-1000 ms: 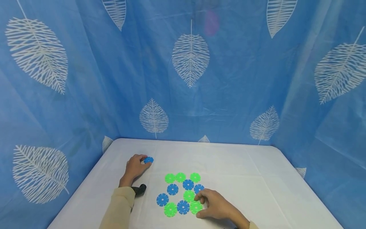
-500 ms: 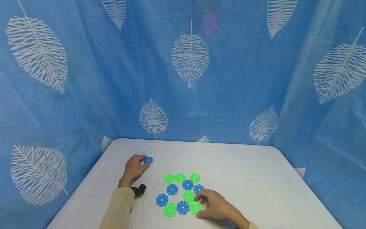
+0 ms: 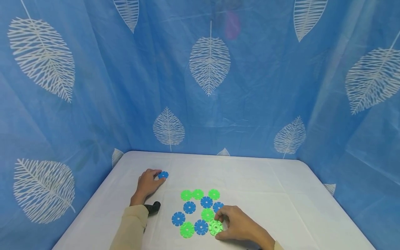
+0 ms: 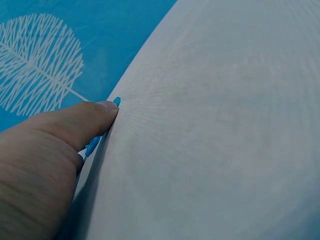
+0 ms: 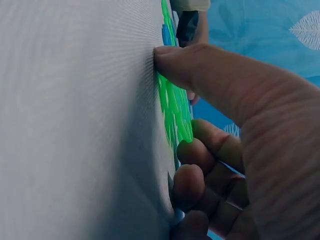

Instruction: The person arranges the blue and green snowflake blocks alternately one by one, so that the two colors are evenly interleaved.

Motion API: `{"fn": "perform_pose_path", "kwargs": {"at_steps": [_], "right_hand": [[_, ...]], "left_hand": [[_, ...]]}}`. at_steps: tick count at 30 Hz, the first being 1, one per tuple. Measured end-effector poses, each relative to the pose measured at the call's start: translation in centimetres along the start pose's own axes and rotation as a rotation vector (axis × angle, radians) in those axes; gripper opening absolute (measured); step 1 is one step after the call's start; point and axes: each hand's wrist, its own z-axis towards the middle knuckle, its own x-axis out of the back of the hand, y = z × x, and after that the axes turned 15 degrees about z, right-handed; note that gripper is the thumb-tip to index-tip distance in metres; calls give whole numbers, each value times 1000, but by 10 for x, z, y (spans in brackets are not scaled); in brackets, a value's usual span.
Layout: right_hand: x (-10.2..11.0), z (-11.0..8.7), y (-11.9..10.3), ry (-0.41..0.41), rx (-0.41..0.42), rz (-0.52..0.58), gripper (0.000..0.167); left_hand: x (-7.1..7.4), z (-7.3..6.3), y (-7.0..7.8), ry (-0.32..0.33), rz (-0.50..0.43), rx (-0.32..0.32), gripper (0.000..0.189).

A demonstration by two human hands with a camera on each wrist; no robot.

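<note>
At the back left of the table, my left hand (image 3: pixel 147 184) pinches a blue notched plastic disc (image 3: pixel 163 175) between thumb and fingers. In the left wrist view only slivers of that blue disc (image 4: pixel 93 145) show past the thumb. My right hand (image 3: pixel 235 224), at the front, holds a green notched disc (image 3: pixel 216 227) by its edges, the thumb on the near side and curled fingers on the far side. Right beside it lie a blue disc (image 3: pixel 201 227) and another green disc (image 3: pixel 207 215). The right wrist view shows green discs (image 5: pixel 172 102) edge-on between thumb and fingers.
More discs lie flat nearby: a green one (image 3: pixel 187 230), blue ones (image 3: pixel 178 218) to the left, and a row of green ones (image 3: pixel 198 194) farther back. White cloth covers the table (image 3: pixel 265 187). A blue leaf-patterned curtain (image 3: pixel 250 86) surrounds its back and sides.
The right hand's fingers have closed in on the green disc, which looks slightly shifted and brighter now. The left hand stays in place with the blue disc.
</note>
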Motion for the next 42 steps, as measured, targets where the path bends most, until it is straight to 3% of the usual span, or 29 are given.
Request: {"fn": "perform_pose_path", "kwargs": {"at_steps": [9,14,20,30,34,42], "right_hand": [[6,-2,3,75,89,-193,38],[10,4,5,142,148,-185,38],[18,19,0,211,234,-157,39],[32,59,-9,335,412,-218,43],[38,80,-13,368,395,-252,43],[34,119,-12,390,286,-236,40]], "left_hand": [[-4,2,-4,12,0,-3,49],[-6,2,-5,17,-2,9,48],[-5,0,-4,24,-10,21,45],[-2,1,-1,40,-15,-10,42],[-1,2,-2,54,-20,-13,41],[-5,1,-2,53,-21,-18,39]]}}
